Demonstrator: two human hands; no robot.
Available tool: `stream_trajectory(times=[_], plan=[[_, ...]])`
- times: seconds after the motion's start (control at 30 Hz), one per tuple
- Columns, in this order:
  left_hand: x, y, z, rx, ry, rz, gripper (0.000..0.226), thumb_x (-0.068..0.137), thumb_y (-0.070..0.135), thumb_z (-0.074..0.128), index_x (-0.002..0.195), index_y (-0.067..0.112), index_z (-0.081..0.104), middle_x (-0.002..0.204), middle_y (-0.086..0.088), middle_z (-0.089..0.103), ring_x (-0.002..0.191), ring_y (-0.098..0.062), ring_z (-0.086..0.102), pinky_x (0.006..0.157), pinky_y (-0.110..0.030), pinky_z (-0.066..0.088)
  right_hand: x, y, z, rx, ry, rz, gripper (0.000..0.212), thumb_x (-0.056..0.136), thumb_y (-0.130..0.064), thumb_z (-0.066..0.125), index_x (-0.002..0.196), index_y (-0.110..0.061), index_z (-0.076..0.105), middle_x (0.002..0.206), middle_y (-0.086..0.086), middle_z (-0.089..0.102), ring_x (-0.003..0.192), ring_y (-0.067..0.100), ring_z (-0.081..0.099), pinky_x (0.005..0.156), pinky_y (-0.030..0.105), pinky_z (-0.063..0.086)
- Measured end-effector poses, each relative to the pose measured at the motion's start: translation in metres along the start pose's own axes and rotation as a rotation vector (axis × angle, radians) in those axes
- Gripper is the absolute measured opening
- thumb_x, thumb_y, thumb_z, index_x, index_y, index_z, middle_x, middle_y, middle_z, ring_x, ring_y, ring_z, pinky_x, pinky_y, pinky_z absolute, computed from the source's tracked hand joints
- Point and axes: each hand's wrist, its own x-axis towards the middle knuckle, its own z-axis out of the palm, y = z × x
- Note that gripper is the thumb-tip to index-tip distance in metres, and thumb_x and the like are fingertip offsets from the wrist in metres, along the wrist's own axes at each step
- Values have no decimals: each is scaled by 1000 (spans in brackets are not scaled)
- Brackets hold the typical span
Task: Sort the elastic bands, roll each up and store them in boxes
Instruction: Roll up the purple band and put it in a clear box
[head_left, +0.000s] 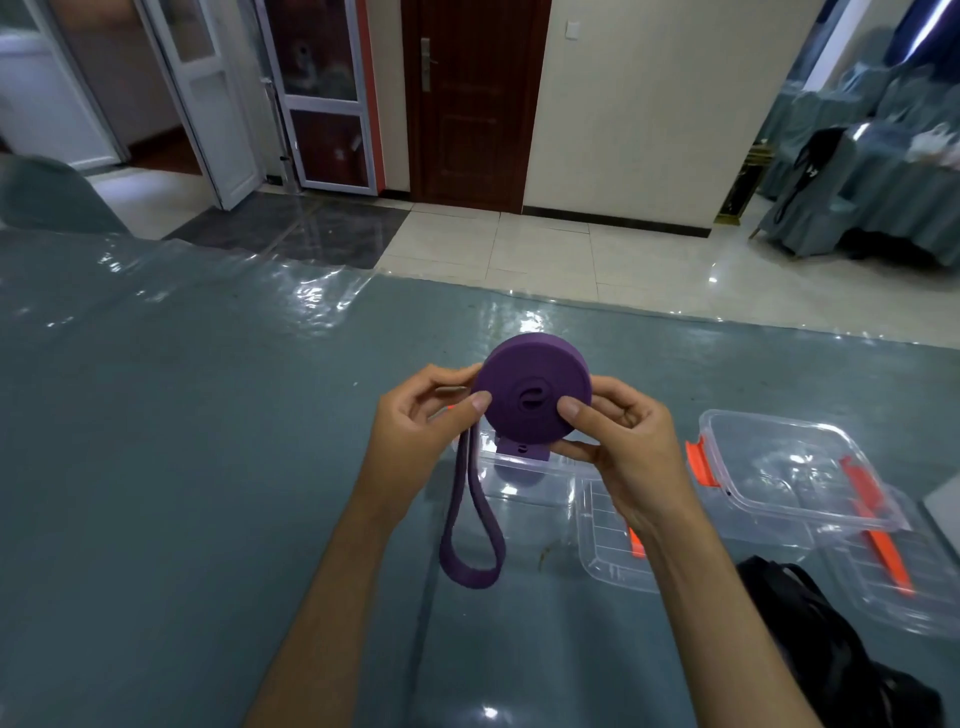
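Two hands (415, 415) (618, 441) grip one purple band (530, 387)

A table (182, 467) under glossy grey-blue plastic stands on a pale tiled floor (545, 254), facing a cream wall (649, 104) with a dark wooden door (467, 104), white-framed glass doors (322, 93) left, grey-draped furniture (857, 182) right.

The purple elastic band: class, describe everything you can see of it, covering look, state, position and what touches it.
The purple elastic band is a flat, matte, rubbery-looking strip, mostly wound into a tight disc with a spiral centre facing the camera. It is held in the air above the table. The left hand pinches its left edge and the right hand grips its right side, thumbs on the face. An unrolled loop hangs from the left, down toward the tabletop.
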Motion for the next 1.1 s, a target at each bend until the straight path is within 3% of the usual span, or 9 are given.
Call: stream_trajectory(times=[0.13, 0.3, 0.47, 0.6, 0.83, 0.97, 1.1], plan=[[-2, -4, 4, -38, 34, 16, 29, 87, 20, 82, 117, 22, 80, 119, -7, 80, 112, -23, 76, 93, -25, 60, 0, 7, 1, 34, 30, 4, 41, 65, -31, 98, 100, -18, 82, 107, 18, 80, 95, 36, 80, 73, 41, 67], [-7, -10, 14, -115, 163, -4, 23, 86, 24, 85, 107, 18, 79, 111, -11, 80, 106, -26, 78, 89, -25, 61, -1, 15, 4, 89, 38, -2, 43, 66, -30, 99, 101, -15, 79, 110, 19, 79, 96, 37, 79, 71, 39, 66], [-9, -13, 16, -174, 30, -52, 39, 89, 19, 84, 126, 23, 75, 130, -9, 75, 121, -28, 72, 98, -30, 59, 1, 21, 4, 175, 61, 5, 40, 70, -24, 96, 103, -11, 78, 107, 18, 79, 97, 33, 79, 77, 43, 66], [-4, -8, 14, -158, 33, -49, 42, 85, 19, 86, 125, 26, 76, 127, -6, 77, 117, -25, 74, 95, -27, 59, 5, 22, -3, 193, -19, 91, 39, 77, -17, 87, 113, -5, 78, 117, 21, 77, 107, 36, 77, 83, 42, 64], [0, 2, 3, -19, 13, -22, 40, 84, 17, 86, 123, 24, 77, 121, -6, 79, 114, -24, 76, 94, -27, 60, 16, -5, -21, -217, -145, 129, 53, 74, -25, 88, 122, -7, 73, 118, 16, 79, 109, 37, 76, 93, 46, 64], [4, 11, 0, 59, -26, 16, 37, 84, 3, 86, 117, 19, 79, 113, -5, 81, 104, -22, 78, 89, -23, 60, 26, -35, -18, -389, -226, 10, 48, 82, -24, 86, 128, -21, 71, 121, 4, 78, 107, 26, 78, 81, 32, 65], [7, 17, 2, 153, -62, 38, 32, 81, 5, 90, 107, 20, 78, 106, -4, 81, 98, -20, 79, 87, -21, 59, 33, -54, -12, -620, -327, -6, 42, 78, -28, 86, 117, -19, 75, 103, 0, 82, 92, 18, 80, 75, 27, 65]])
